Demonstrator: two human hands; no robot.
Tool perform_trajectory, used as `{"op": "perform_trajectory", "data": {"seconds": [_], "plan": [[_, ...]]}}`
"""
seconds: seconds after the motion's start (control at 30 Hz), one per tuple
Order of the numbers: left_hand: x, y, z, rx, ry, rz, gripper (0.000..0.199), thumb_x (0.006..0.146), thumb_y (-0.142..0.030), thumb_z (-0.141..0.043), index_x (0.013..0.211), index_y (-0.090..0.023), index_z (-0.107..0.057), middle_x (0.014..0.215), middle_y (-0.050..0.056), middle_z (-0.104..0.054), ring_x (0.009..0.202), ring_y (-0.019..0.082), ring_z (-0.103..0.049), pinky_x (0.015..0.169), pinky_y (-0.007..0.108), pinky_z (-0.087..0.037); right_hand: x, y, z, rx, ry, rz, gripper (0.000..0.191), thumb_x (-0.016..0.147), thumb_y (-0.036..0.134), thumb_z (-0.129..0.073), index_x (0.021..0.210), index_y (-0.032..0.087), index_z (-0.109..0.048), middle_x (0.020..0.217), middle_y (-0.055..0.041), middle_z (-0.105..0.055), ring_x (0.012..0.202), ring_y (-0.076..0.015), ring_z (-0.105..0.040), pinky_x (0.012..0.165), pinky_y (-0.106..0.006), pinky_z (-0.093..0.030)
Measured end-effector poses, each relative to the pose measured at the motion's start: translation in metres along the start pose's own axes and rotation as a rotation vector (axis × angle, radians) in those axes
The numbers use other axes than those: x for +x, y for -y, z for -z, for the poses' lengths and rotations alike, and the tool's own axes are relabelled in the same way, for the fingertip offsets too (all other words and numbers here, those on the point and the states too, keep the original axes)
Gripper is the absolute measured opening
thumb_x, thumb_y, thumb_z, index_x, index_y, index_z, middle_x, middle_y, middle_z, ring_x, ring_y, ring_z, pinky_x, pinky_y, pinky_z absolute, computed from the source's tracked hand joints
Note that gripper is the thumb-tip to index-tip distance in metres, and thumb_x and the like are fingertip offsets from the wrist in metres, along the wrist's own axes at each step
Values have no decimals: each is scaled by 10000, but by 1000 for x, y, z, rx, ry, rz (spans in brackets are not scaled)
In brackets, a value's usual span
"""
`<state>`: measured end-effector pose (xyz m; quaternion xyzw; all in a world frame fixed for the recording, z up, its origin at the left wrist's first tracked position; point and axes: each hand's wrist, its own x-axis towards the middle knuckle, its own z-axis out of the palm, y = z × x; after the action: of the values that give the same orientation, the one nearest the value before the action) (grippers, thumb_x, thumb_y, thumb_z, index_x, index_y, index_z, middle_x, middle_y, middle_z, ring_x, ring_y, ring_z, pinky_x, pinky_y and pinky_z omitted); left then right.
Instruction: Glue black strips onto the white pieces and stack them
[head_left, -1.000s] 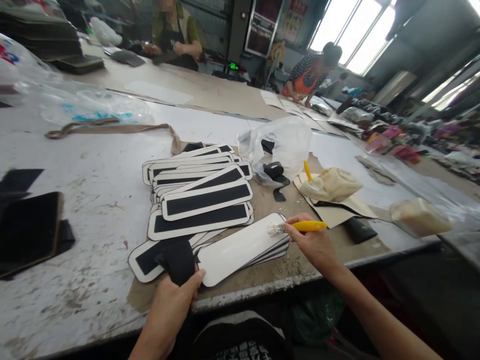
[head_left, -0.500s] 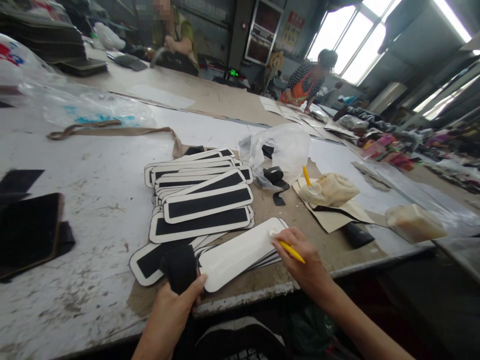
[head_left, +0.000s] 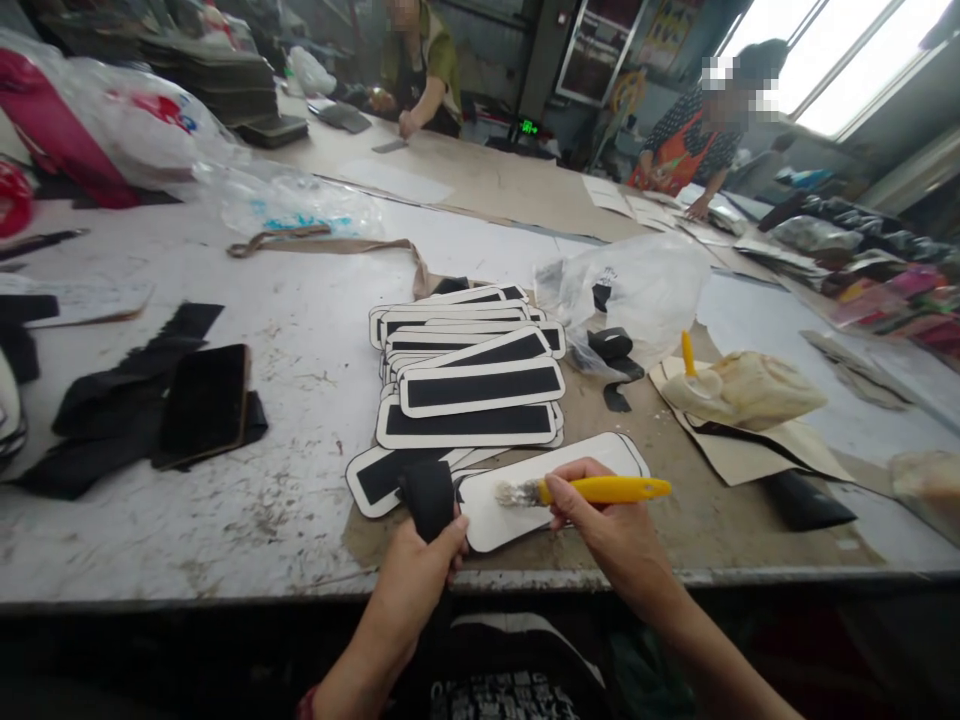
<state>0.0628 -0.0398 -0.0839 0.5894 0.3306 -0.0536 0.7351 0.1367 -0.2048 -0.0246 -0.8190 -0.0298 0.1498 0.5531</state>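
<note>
My right hand (head_left: pixel 600 510) is closed round the yellow handle of a glue brush (head_left: pixel 615 489). Its pale, coated bristles lie against the left part of a white rounded panel (head_left: pixel 487 525). My left hand (head_left: pixel 420 570) is closed on a folded black fabric strip (head_left: pixel 430 500), the thumb at the panel's left corner; the strip's lower part trails down behind the wrist. Beyond both hands lies a pile of white-bordered panels with black strips on them (head_left: pixel 480 387). More panel edges show under the white one.
To the right, a whitish glue container (head_left: pixel 772 388) with a second yellow handle stands on cream sheets. A clear plastic bag (head_left: pixel 637 290) lies behind the pile. At left are a phone-like dark slab (head_left: pixel 204 400) and black scraps (head_left: pixel 112 410). Two people work across the table.
The brush has moved from the panel's right end to its left part, its handle now pointing right. My left hand still holds the black strip. The camera view has turned left.
</note>
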Motion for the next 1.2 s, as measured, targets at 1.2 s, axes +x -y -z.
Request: {"op": "perform_trajectory", "data": {"seconds": [1.2], "plan": [[-4, -9, -3, 12, -169, -10, 405, 529, -412, -797, 790, -149, -635, 537, -29, -544, 454, 117, -458, 407, 213, -367, 9, -24, 132, -696, -416, 560, 175, 906, 321, -541, 799, 195, -597, 791, -30, -586, 786, -185, -565, 770, -319, -427]]}}
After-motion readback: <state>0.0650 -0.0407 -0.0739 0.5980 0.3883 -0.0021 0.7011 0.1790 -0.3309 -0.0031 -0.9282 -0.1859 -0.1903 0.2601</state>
